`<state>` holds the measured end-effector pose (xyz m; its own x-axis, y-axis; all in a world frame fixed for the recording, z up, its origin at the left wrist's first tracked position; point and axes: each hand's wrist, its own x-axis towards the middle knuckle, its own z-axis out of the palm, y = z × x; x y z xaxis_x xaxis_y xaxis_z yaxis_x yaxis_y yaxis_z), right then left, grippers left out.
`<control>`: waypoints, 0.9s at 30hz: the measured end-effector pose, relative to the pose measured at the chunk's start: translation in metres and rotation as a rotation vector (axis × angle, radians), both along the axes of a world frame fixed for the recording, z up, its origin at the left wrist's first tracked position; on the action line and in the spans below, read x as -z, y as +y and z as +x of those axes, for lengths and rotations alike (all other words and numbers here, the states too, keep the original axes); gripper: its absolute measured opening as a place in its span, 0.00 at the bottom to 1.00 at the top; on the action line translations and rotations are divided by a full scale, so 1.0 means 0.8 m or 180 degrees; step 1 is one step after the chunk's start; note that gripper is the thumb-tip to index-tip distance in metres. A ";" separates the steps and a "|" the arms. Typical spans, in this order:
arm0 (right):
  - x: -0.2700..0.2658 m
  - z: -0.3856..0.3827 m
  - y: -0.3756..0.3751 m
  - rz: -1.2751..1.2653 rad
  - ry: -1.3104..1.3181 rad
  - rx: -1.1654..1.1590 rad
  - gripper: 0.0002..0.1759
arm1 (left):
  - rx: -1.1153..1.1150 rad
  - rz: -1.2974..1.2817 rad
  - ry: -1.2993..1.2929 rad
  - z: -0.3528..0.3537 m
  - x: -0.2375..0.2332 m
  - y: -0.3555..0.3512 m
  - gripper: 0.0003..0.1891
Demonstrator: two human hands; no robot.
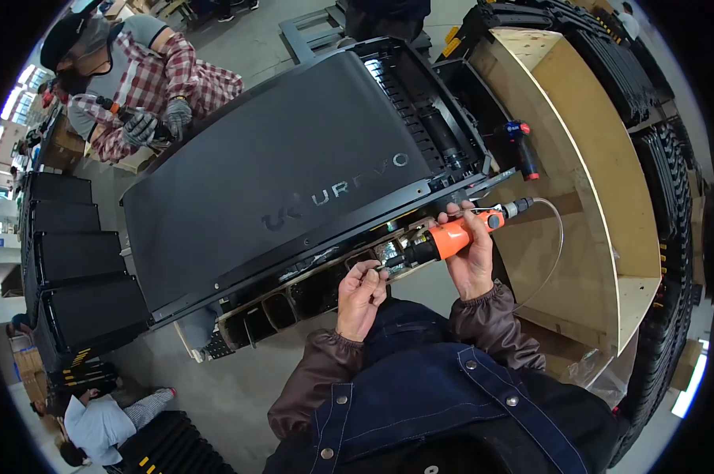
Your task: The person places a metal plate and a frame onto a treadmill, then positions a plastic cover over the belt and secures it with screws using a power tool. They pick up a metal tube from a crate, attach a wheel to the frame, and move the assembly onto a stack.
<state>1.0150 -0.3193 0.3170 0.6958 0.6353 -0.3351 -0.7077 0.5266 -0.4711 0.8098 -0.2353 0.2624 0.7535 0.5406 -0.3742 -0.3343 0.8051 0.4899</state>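
Observation:
My right hand [474,265] is wrapped round an orange air screwdriver [452,238], its hose fitting to the right and its black nose to the left. The fingers of my left hand [358,304] are pinched together right at the driver's tip; whatever small thing they hold there is too tiny to name. Both hands are by the near edge of a black treadmill [286,150] with UREVO lettering. At its right end the cover is off, showing the motor compartment [440,130].
A plywood box [621,261] stands at the right, with a red-and-black power driver [520,146] near its far edge. A trough of small-parts bins [282,310] lies under the treadmill's near side. Across from me, a gloved co-worker [148,87] holds a tool. Black panels [84,308] are stacked left.

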 end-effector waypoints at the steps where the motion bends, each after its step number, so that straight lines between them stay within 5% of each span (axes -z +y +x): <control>1: -0.001 0.005 -0.001 -0.0116 0.0056 0.0073 0.15 | 0.0027 -0.0024 0.0006 0.005 0.001 0.000 0.11; 4: -0.001 0.019 -0.001 -0.0293 0.0063 0.0206 0.15 | 0.0109 -0.0057 0.0047 0.027 -0.006 0.005 0.09; 7: 0.003 0.030 -0.003 -0.0427 0.0066 0.0351 0.16 | -0.0362 0.2562 0.1490 0.055 -0.039 -0.003 0.07; 11: 0.011 0.041 -0.005 -0.0736 0.0146 0.0566 0.17 | -0.0742 0.4123 0.1609 0.077 -0.018 0.004 0.07; 14: 0.003 0.052 -0.003 -0.0795 -0.0405 0.0756 0.18 | 0.0482 0.1861 0.1250 0.097 -0.010 0.026 0.07; 17: -0.023 0.063 0.007 -0.0550 -0.1009 0.0805 0.21 | 0.0630 -0.0722 -0.0040 0.132 0.021 0.032 0.11; 19: -0.042 0.072 0.019 -0.0607 -0.1541 0.0780 0.22 | 0.0617 -0.1488 -0.0514 0.165 0.025 0.029 0.14; 23: -0.058 0.086 0.042 -0.0823 -0.2860 0.0430 0.25 | 0.0708 -0.1744 -0.0970 0.222 0.033 0.030 0.16; 27: -0.043 0.098 0.074 -0.1027 -0.3656 -0.0133 0.23 | 0.0482 -0.2443 -0.0737 0.234 0.036 0.031 0.17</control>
